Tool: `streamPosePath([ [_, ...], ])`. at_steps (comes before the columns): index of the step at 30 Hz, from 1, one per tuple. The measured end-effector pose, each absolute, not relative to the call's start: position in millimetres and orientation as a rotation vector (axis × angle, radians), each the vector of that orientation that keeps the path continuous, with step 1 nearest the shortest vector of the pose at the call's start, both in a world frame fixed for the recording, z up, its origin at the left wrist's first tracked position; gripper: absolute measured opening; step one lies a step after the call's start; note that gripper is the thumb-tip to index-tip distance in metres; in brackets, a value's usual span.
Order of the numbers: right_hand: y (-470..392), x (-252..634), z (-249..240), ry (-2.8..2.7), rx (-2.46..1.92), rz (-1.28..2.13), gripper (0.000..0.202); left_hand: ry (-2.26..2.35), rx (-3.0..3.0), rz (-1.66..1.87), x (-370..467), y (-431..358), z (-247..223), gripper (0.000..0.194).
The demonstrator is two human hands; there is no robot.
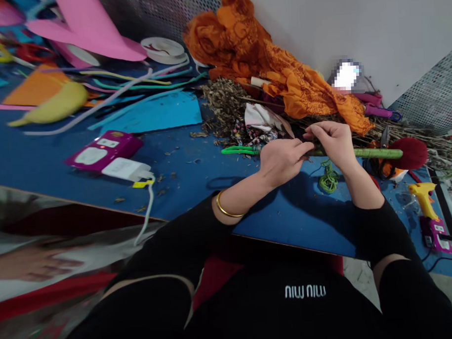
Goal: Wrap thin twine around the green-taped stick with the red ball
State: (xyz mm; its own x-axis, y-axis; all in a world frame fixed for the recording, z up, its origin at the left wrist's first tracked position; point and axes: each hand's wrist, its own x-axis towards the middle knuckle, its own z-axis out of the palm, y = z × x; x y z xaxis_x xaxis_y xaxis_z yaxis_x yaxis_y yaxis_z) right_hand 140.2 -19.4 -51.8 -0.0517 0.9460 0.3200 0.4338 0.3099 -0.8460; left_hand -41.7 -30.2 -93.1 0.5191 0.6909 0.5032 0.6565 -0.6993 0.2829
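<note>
A long green stick (377,153) lies nearly level above the blue table, with a round dark red ball (413,153) at its right end and a bright green loop (237,150) at its left. My left hand (285,161) is closed around the stick's middle, and a gold bangle circles that wrist. Just right of it, my right hand (334,138) pinches at the stick with thumb and fingers; whatever is between those fingertips is too small to make out. Tangled green string (328,178) rests on the table below my right hand.
Dried plant stems (223,103) and orange patterned cloth (301,88) lie behind my hands. A purple power strip (103,153) with a white charger sits left, near a yellow banana-shaped object (56,103). A yellow glue gun (425,199) stands right. Another person's hand (32,263) shows lower left.
</note>
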Motion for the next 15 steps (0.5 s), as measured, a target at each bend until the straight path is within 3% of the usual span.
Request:
streamPosePath([
  [8,-21.7,140.2,-50.2,-1.622,-1.224,0.733,0.029,1.195,2.678,0.981,-41.5,-25.2,-96.7,0.031],
  [15,-34.3,198.6,-7.3,-1.541,-1.345,1.025,0.034,1.282,2.486,0.990,-60.4,-13.0,-80.0,0.032],
])
